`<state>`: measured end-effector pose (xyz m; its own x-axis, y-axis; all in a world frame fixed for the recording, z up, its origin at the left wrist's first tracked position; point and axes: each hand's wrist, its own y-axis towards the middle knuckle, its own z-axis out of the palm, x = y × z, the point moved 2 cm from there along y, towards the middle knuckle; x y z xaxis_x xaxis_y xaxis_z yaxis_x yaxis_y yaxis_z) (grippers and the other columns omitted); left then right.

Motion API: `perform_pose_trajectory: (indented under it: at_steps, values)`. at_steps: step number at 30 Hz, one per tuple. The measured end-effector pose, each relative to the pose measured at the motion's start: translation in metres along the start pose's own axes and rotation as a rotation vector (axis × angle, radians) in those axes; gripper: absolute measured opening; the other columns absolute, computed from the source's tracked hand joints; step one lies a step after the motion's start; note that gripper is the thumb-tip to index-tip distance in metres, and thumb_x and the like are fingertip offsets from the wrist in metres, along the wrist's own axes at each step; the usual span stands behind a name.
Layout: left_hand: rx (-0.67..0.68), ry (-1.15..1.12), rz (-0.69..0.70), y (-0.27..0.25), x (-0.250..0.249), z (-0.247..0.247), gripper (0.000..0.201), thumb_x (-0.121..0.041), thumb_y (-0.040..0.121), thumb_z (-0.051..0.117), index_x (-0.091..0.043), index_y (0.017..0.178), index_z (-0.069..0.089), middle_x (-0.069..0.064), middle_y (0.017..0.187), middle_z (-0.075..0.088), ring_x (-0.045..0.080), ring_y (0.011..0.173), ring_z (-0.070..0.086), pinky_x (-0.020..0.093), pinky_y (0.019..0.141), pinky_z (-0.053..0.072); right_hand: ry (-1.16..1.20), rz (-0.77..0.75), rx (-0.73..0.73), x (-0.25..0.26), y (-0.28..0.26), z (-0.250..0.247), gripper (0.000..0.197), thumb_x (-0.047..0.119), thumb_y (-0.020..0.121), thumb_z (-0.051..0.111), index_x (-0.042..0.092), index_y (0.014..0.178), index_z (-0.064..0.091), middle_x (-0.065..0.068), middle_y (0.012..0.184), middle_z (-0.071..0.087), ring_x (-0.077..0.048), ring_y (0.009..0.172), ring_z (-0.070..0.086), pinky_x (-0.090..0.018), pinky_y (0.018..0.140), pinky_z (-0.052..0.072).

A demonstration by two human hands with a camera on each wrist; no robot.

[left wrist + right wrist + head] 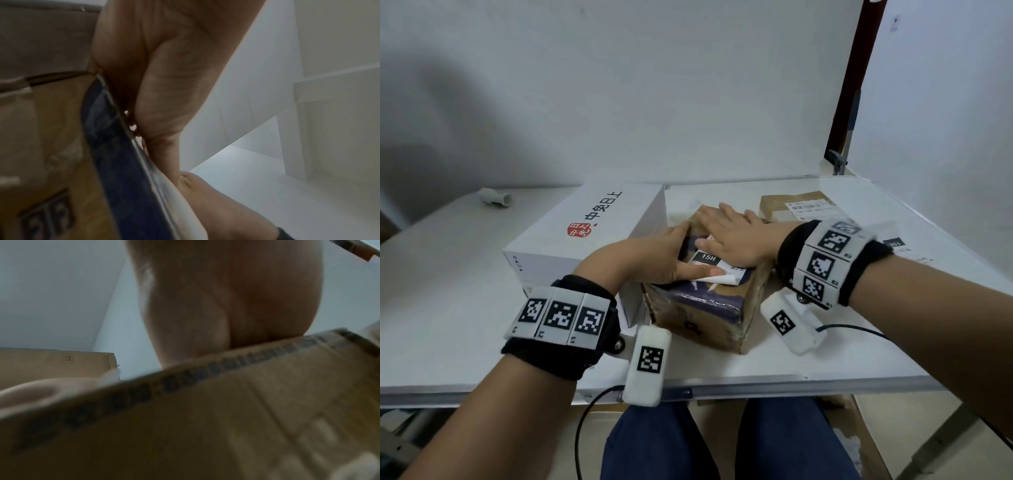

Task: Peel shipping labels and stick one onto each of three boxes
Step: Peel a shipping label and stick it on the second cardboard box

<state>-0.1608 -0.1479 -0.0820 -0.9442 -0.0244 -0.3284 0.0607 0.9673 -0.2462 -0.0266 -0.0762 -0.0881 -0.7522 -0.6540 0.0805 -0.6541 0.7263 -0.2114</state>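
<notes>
A brown cardboard box [698, 315] with dark blue tape [115, 154] stands at the table's middle. A white shipping label [717, 267] marked 15H lies on its top, its near corner curled up. My right hand [732, 236] lies flat on the label with fingers straight, palm on the box top [205, 418]. My left hand [654, 255] rests at the box's left top edge, its thumb stretched along the label's near edge [174, 186]. A big white box [585, 233] stands to the left. A second brown box [777, 205] at the back right carries a label [810, 207].
More labels [893, 245] lie on the table right of my right wrist. A small white tube [494, 198] lies at the far left. A clamped pole [839, 161] rises at the back right corner. The table's front edge [756, 385] runs just before my knees.
</notes>
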Motion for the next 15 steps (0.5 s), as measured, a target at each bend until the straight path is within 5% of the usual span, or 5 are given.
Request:
perform_pose_trajectory:
  at_steps: [10,15]
  values:
    - [-0.01,-0.017,0.013,0.0,0.001,0.005,0.109,-0.07,0.075,0.054,-0.022,0.153,-0.005,0.002,0.159,0.018,0.024,0.141,0.03,0.036,0.113,0.026,-0.003,0.077,0.015,-0.006,0.017,-0.001,0.061,0.05,0.101,0.01,0.024,0.153,-0.007,0.008,0.161,-0.013,-0.021,0.149,-0.012,-0.05,0.12,-0.004]
    - [0.006,-0.021,0.024,-0.001,0.001,0.004,0.121,-0.08,0.057,0.047,-0.023,0.153,0.0,0.002,0.158,0.023,0.024,0.138,0.035,0.037,0.112,0.03,0.005,0.092,0.043,-0.013,0.022,-0.005,0.064,0.054,0.1,0.011,0.025,0.153,-0.009,0.009,0.161,-0.015,-0.022,0.149,-0.01,-0.052,0.119,-0.001]
